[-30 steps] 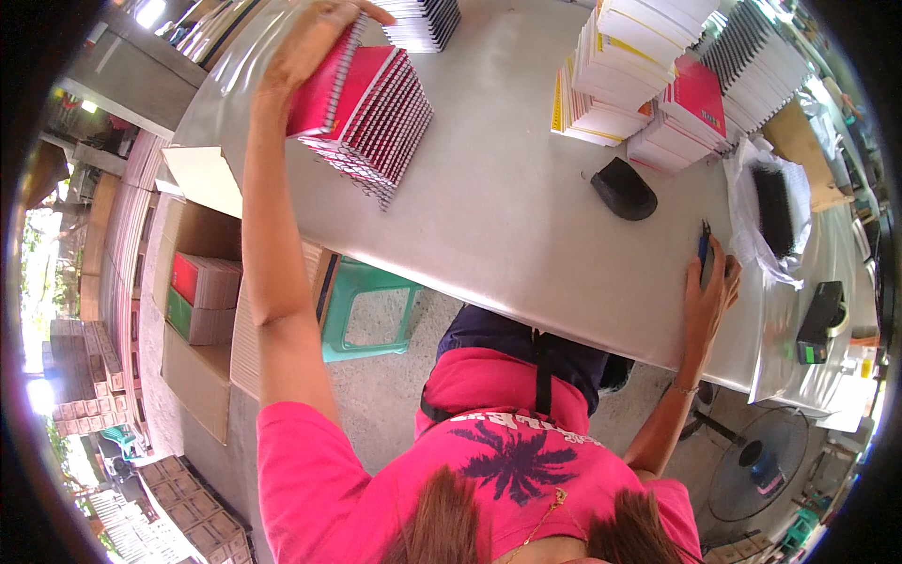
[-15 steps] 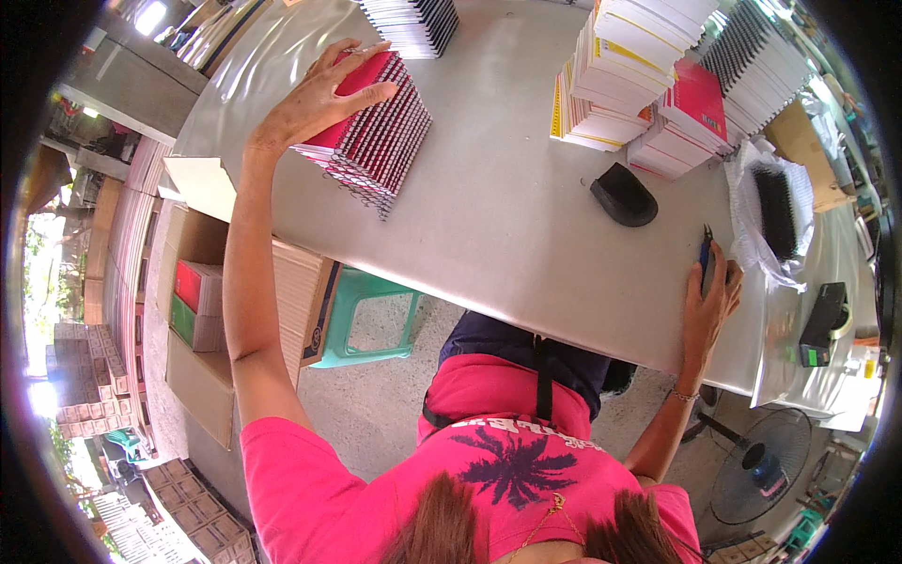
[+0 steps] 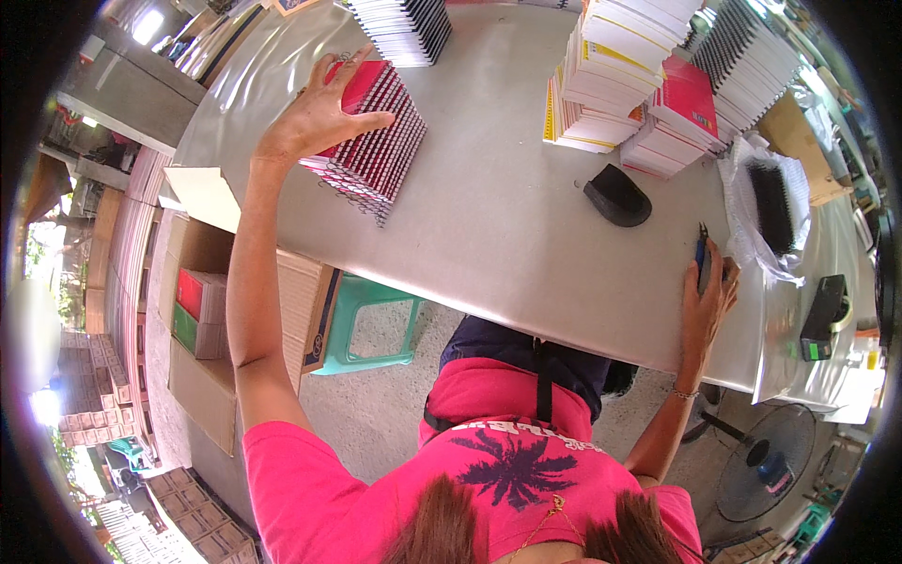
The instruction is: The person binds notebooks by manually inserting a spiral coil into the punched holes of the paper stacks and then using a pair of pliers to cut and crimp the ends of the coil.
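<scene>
My left hand point(image 3: 315, 117) reaches far out to the left and lies on a slanted stack of red spiral-bound notebooks point(image 3: 381, 155) on the grey table point(image 3: 498, 244). Its fingers curl over the far edge of the top red notebook point(image 3: 362, 80) and the thumb presses on the cover. At the table's near right edge, my right hand point(image 3: 707, 301) rests on blue-handled pliers point(image 3: 701, 246), whose tips stick out beyond the fingers.
A black dome-shaped object point(image 3: 615, 195) sits mid-table. Stacks of white and yellow pads point(image 3: 611, 85), red books point(image 3: 686, 99) and black-spined notebooks point(image 3: 404, 28) line the back. A bag of black binding combs point(image 3: 770, 202), a tape dispenser point(image 3: 822, 305), a green stool point(image 3: 366, 320), an open cardboard box point(image 3: 216, 301) and a floor fan point(image 3: 766, 461) surround me.
My left hand brought a red notebook down from the far end onto the stack and now stays on top of it. The right hand has stayed on the pliers.
</scene>
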Action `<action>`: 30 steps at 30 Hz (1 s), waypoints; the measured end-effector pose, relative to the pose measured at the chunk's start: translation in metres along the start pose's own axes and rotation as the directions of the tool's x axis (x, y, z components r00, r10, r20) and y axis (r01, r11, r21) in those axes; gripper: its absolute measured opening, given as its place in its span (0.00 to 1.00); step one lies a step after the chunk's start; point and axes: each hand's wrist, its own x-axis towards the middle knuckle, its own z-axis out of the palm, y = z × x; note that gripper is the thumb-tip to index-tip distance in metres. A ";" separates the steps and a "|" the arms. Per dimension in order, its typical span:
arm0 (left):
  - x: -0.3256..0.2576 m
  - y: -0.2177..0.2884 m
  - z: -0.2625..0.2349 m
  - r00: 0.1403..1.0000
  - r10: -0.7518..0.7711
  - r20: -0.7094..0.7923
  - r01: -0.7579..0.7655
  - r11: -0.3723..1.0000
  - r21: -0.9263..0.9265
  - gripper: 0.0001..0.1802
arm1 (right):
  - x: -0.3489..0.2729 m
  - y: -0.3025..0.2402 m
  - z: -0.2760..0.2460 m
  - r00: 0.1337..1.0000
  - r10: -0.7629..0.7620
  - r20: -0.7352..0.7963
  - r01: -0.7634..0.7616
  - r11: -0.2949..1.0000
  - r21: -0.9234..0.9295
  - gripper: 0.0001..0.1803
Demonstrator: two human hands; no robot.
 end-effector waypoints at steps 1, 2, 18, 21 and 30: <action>0.001 0.002 -0.001 1.000 0.008 0.005 -0.008 1.000 -0.014 0.56 | 0.000 0.000 -0.001 1.000 0.000 0.005 0.000 1.000 0.026 0.24; 0.002 0.003 -0.003 1.000 0.017 0.010 -0.017 0.999 -0.028 0.55 | 0.000 0.001 -0.001 1.000 0.000 0.010 -0.001 0.999 0.051 0.24; 0.001 0.023 -0.013 0.999 -0.030 -0.035 0.032 0.997 0.074 0.57 | 0.146 -0.048 -0.013 0.996 0.092 0.017 -0.066 0.561 0.825 0.25; -0.004 0.048 -0.029 0.991 0.036 -0.129 -0.025 0.996 0.088 0.53 | 0.179 -0.065 0.000 0.980 0.083 0.183 -0.194 0.616 0.764 0.29; -0.008 0.134 -0.026 0.869 0.426 -0.252 -0.492 0.798 -0.348 0.39 | 0.181 -0.052 -0.013 0.967 0.070 0.246 -0.248 0.491 0.835 0.23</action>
